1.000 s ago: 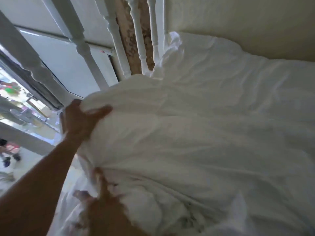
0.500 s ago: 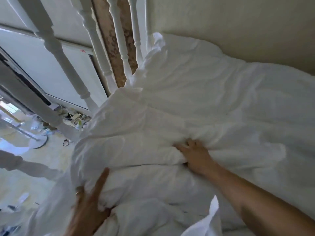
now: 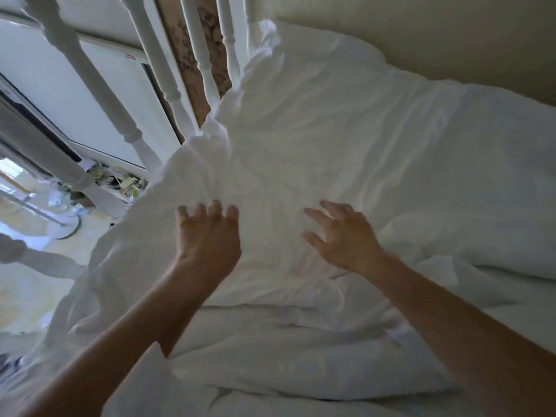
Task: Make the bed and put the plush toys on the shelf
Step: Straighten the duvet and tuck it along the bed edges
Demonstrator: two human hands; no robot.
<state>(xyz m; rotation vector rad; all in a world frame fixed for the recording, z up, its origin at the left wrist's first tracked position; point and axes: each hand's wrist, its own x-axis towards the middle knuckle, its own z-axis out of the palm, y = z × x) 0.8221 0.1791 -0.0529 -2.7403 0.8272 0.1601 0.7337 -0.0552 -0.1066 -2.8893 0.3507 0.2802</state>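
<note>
A second ago the left hand [image 3: 207, 239] gripped the edge of the white duvet [image 3: 346, 152] at 9 o'clock; now it hovers over the duvet's middle, fingers spread and holding nothing. The right hand [image 3: 343, 239], which half a second ago pressed into a fold, has lifted, fingers spread, just beside the left. The duvet lies flatter.

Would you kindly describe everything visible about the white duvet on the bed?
The white duvet looks like soft, padded cotton, heavily creased and bunched into folds. It covers most of the view, lying against the cream wall and pushed up to the white turned railing on its left edge. The left hand and right hand are spread, fingers open, on or just above its middle; contact is unclear.
</note>
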